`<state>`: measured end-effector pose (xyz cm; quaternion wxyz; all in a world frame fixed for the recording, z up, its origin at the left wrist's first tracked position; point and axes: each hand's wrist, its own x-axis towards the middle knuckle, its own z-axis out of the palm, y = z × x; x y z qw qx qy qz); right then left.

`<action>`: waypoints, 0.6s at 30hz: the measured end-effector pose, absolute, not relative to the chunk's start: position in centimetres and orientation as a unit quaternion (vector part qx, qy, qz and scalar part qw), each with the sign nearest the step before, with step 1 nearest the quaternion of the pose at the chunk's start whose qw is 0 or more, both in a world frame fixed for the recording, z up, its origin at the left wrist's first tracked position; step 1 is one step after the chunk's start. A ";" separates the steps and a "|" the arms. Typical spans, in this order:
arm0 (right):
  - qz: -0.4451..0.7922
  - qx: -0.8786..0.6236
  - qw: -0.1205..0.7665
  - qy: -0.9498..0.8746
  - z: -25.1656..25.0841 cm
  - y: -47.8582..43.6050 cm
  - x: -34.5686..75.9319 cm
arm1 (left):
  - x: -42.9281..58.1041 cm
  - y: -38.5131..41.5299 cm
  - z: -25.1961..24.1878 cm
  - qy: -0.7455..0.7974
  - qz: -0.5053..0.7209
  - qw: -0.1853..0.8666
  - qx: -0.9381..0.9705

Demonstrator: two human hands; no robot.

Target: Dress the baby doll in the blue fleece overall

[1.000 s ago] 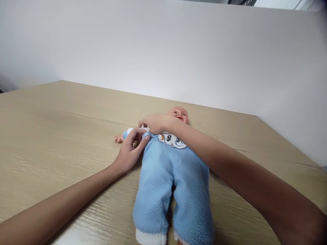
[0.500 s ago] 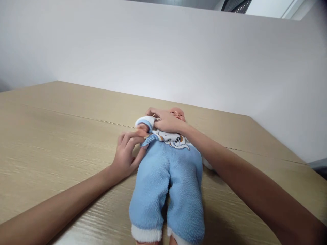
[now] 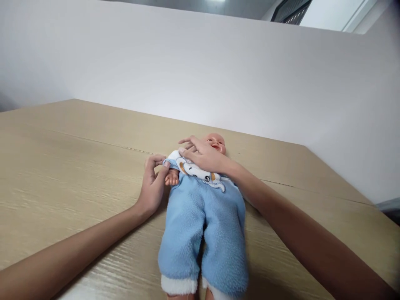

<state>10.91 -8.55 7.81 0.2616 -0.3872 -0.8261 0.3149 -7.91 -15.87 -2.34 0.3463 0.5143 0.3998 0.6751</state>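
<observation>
Head view: a bald, pink plastic baby doll dressed in pale-blue fleece and white [image 3: 204, 204] lies face-up on the light wood-grain tabletop [image 3: 78, 183], head toward the plain white wall [image 3: 187, 75], legs toward the wearer. Left hand [image 3: 152, 181]: grip narrow, thumb and fingers pinching the pale-blue sleeve cuff [image 3: 170, 164] on the image-left side of the doll. The small pink plastic doll hand [image 3: 172, 178] protrudes from this cuff, beside the thumb, pointing toward the wearer. Right hand [image 3: 206, 157]: laid across the doll's upper chest, just below the head; grip loose, fingers extended and slightly spread. Below it, a white cartoon-animal appliqué with brown patches [image 3: 196, 172] sits above the pale-blue fleece trousers with white cuffs [image 3: 225, 237].
</observation>
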 end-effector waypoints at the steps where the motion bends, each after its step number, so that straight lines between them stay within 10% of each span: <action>1: 0.326 -0.417 0.246 -0.812 8.1 -9.3 11.1 | -7.8 -16.0 -2.3 0.404 0.673 0.389 0.482; 8: 0.278 -0.453 0.246 -0.810 7.2 -12.2 11.9 | -7.5 -15.2 -2.0 0.397 0.648 0.559 0.332; 18: 0.564 -0.372 0.354 -0.646 3.8 -10.1 13.6 | -8.9 -11.8 -1.5 0.369 0.578 0.611 0.394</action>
